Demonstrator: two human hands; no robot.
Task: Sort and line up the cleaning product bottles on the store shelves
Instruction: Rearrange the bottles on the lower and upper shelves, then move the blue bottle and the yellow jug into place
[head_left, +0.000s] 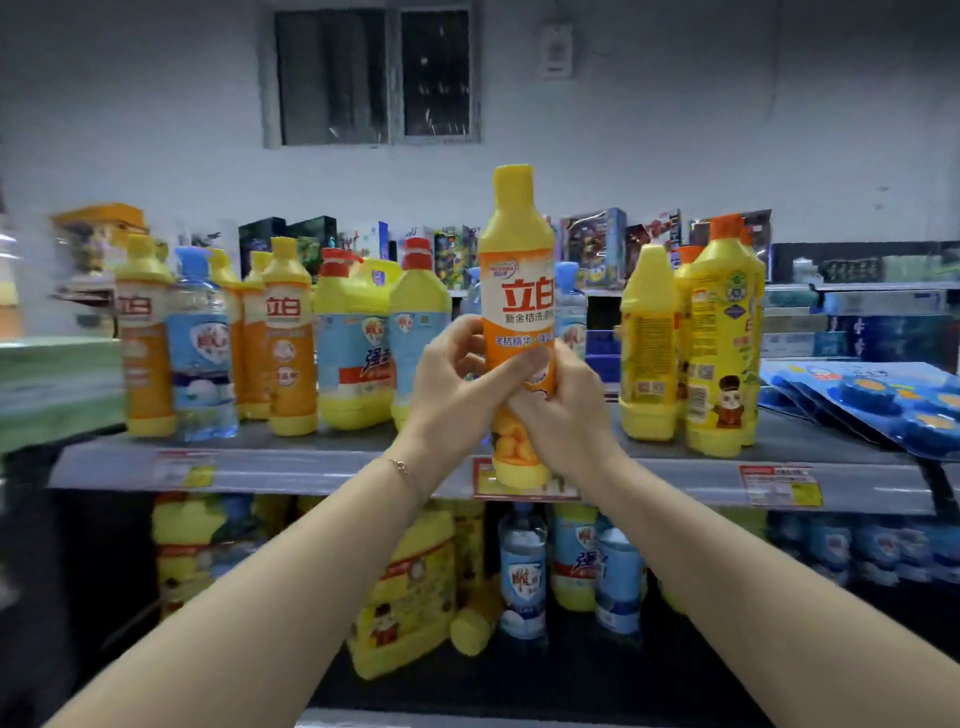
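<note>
Both hands grip one tall yellow plastic dish-soap bottle with an orange label (517, 312), upright, in front of the grey shelf edge (311, 475). The left hand (457, 382) wraps its fingers (514, 371) across the label's lower half; a thin bracelet (400, 466) circles that wrist. The right hand (566, 410) clasps the bottle's right side, fingers curled behind it. Beyond, on the shelf, matching orange-labelled bottles (288, 338) and a clear blue-capped bottle (200, 343) stand at left, and yellow bottles (719, 338) stand at right, beside blue blister packs (883, 400). Colourful boxes (592, 247) line the wall behind.
</note>
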